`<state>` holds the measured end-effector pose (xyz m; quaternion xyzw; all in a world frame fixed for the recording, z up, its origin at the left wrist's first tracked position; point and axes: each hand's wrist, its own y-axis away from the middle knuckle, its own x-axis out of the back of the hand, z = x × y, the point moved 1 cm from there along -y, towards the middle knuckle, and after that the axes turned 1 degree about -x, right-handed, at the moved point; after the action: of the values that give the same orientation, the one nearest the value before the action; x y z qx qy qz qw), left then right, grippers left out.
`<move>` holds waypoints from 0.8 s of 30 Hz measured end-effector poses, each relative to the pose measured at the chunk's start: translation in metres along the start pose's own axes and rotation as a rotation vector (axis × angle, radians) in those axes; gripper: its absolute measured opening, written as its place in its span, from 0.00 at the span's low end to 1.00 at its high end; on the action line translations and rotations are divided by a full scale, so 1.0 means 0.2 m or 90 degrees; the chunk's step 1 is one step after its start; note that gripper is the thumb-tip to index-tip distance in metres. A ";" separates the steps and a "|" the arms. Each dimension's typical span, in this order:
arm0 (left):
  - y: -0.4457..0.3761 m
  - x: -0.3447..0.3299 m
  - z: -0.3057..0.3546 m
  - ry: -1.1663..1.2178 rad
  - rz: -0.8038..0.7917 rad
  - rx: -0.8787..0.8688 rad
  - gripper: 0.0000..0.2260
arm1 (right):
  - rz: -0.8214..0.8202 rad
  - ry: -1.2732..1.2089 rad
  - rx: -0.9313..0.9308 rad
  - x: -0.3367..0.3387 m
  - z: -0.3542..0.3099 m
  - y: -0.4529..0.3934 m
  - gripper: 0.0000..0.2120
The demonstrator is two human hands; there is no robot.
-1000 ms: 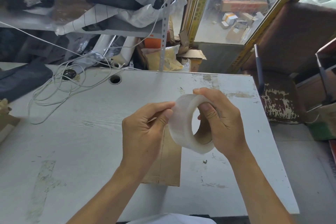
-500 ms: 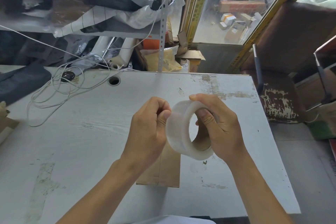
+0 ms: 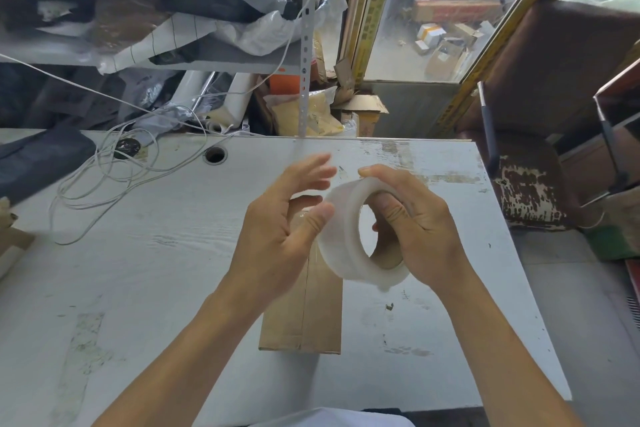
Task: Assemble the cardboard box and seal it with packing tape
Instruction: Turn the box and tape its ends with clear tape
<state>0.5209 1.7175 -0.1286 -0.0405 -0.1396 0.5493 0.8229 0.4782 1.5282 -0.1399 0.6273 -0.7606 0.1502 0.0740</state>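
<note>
A roll of clear packing tape [image 3: 349, 236] is held above the white table [image 3: 156, 270]. My right hand [image 3: 415, 229] grips it, fingers through the core and thumb over the top. My left hand [image 3: 287, 222] is just left of the roll, fingers spread and blurred, with the thumb touching the roll's outer face. Below both hands a small brown cardboard box [image 3: 304, 315] lies on the table, partly hidden by them; a seam runs along its top.
A tangle of white cable [image 3: 104, 177] lies at the table's back left, near a cable hole [image 3: 215, 155]. Cluttered shelves with plastic bags stand behind the table. A worn brown chair [image 3: 530, 184] is at the right edge. Cardboard scraps [image 3: 14, 239] sit at far left.
My left hand has opened from a pinch at the roll's edge, fingers now spread and moving. The roll and right hand stayed in about the same place.
</note>
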 end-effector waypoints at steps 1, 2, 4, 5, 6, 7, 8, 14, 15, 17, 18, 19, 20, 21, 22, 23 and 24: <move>0.00 0.00 0.00 -0.033 0.008 -0.022 0.14 | -0.004 0.001 0.001 -0.01 0.00 0.00 0.18; -0.01 0.00 0.00 -0.064 0.022 -0.042 0.12 | -0.004 0.005 0.002 -0.01 -0.01 0.00 0.18; -0.01 0.00 0.00 -0.094 0.049 -0.057 0.09 | -0.003 0.017 0.002 -0.01 -0.02 -0.01 0.19; -0.01 0.00 0.00 -0.101 0.053 -0.057 0.09 | -0.004 0.017 0.000 0.00 -0.02 -0.01 0.19; 0.00 0.00 0.01 -0.106 0.053 -0.057 0.09 | -0.004 0.012 -0.003 0.00 -0.02 -0.01 0.18; 0.00 0.00 0.01 -0.107 0.050 -0.059 0.09 | -0.002 0.005 -0.007 0.00 -0.02 -0.01 0.18; 0.00 0.00 0.01 -0.104 0.044 -0.063 0.09 | -0.001 -0.003 -0.012 0.00 -0.02 -0.01 0.18; 0.01 0.00 0.02 -0.123 0.084 -0.082 0.09 | -0.020 -0.012 -0.031 0.01 -0.03 -0.01 0.16; 0.01 -0.01 0.02 -0.121 0.091 -0.075 0.08 | -0.020 -0.012 -0.033 0.01 -0.03 -0.01 0.17; 0.00 -0.01 0.02 -0.139 0.093 -0.071 0.06 | -0.018 -0.010 -0.041 0.00 -0.03 0.00 0.17; 0.00 -0.02 0.01 -0.156 0.092 -0.076 0.05 | -0.017 -0.008 -0.046 -0.01 -0.03 0.00 0.16; 0.00 -0.02 0.01 -0.170 0.090 -0.080 0.04 | -0.018 -0.009 -0.054 -0.01 -0.03 0.00 0.16; -0.01 -0.03 0.01 -0.179 0.088 -0.079 0.03 | -0.022 -0.014 -0.067 -0.02 -0.03 0.00 0.16; 0.00 -0.03 0.01 -0.180 0.082 -0.073 0.03 | -0.031 -0.023 -0.087 -0.02 -0.03 0.00 0.15; 0.00 -0.03 0.01 -0.177 0.075 -0.061 0.03 | -0.044 -0.033 -0.112 -0.02 -0.03 0.00 0.15; 0.00 -0.03 0.00 -0.169 0.065 -0.048 0.03 | -0.060 -0.046 -0.138 -0.02 -0.03 0.00 0.15; 0.01 -0.03 0.00 -0.156 0.054 -0.033 0.03 | -0.075 -0.063 -0.163 -0.02 -0.03 -0.01 0.14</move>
<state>0.5177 1.7128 -0.1302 -0.0003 -0.2515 0.5808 0.7742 0.4799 1.5330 -0.1347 0.6628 -0.7382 0.0161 0.1247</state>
